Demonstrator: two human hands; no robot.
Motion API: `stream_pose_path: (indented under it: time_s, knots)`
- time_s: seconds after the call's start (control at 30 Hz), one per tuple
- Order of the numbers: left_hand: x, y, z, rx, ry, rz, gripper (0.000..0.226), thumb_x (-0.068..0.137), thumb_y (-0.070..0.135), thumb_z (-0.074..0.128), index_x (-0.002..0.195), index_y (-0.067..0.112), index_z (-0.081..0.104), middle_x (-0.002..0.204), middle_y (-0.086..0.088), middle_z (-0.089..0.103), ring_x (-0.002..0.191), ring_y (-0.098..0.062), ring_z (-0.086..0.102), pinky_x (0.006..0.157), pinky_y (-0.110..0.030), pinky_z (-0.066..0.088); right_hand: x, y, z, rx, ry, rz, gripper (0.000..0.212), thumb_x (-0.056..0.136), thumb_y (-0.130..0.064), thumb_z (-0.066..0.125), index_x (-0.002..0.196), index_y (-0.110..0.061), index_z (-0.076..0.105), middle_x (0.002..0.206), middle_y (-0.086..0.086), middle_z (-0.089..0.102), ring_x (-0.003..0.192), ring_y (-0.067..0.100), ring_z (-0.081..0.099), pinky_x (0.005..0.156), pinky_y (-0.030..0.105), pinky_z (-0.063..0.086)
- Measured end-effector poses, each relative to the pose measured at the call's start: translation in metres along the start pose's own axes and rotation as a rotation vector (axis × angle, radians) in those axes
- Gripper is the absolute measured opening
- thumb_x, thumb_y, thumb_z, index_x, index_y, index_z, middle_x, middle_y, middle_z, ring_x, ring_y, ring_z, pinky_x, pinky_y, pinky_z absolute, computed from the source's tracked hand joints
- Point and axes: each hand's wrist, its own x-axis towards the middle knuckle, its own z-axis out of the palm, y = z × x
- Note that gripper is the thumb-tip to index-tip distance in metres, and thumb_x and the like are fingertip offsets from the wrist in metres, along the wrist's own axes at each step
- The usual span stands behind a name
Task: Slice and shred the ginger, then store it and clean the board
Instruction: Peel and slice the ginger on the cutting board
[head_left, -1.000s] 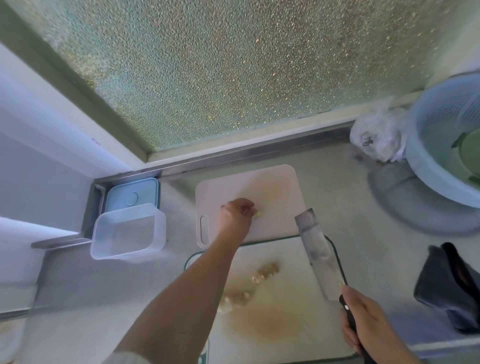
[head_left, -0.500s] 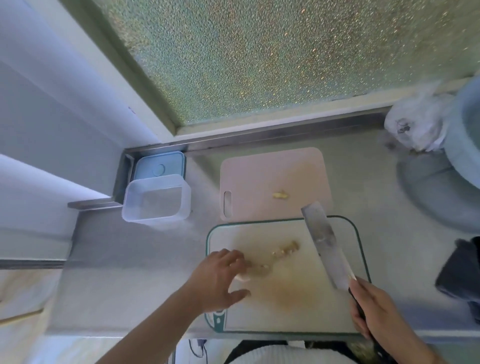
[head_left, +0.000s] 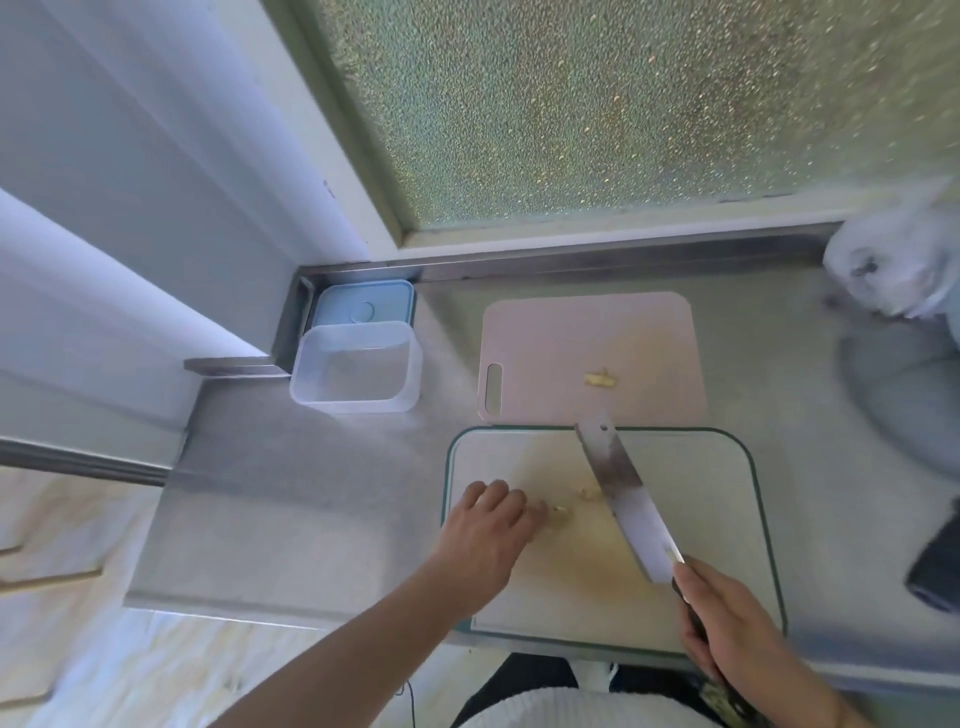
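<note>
The steel counter (head_left: 291, 499) runs along under a frosted window (head_left: 649, 104), and most of its near side is taken up by a white cutting board (head_left: 696, 499) with a green rim. Just behind it, edge nearly touching, lies a smaller pink board (head_left: 571, 338) with a handle slot on its left side.

The person's left arm comes in from the lower left, reaching diagonally up onto the white board. The left hand (head_left: 483, 535) lies palm down near the board's left edge, knuckles raised, fingers curled forward and bunched at a small pale piece of ginger (head_left: 558, 512); the blur keeps me from saying whether the fingertips pinch it or only touch it.

The right hand (head_left: 727, 613) sits at the board's near right corner, fingers wrapped round the dark handle of a cleaver (head_left: 623, 499). The blade slants up and to the left across the board, its tip reaching the far edge. A second bit of ginger (head_left: 587, 492) lies just left of the blade, close to the first.

Off to the left, in the counter's back corner, a clear plastic container (head_left: 356, 369) stands open, with its blue lid (head_left: 363, 309) lying flat just behind it. At the right edge are a crumpled plastic bag (head_left: 893, 265) and a dark cloth (head_left: 935, 566).

Smallest of all, one more scrap of ginger (head_left: 601, 379) rests alone on the pink board, toward its right half.
</note>
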Motion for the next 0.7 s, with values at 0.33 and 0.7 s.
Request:
stream_pose_path:
  time_s: [0.33,0.7]
  knots:
    - [0.014,-0.002,-0.012,-0.038,-0.182,-0.014,0.046,0.061,0.021,0.088,0.104,0.022,0.071,0.081,0.005,0.062,0.071,-0.018,0.057,0.058,-0.027,0.051,-0.007,0.001,0.006,-0.019,0.019,-0.016,0.041,0.099,-0.032,0.038,0.066,-0.008,0.04,0.04,0.006,0.038,0.037,0.016,0.029,0.045,0.037,0.03]
    - [0.007,0.047,-0.03,-0.98,0.024,-1.054,0.027,0.1,0.03,0.058,0.126,0.026,0.05,0.079,0.007,0.073,0.068,-0.007,0.066,0.064,-0.03,0.056,-0.01,-0.032,0.016,-0.038,-0.061,-0.033,0.026,0.099,-0.034,0.038,0.097,-0.036,0.064,0.043,0.003,0.039,0.034,0.014,0.034,0.041,0.027,0.029]
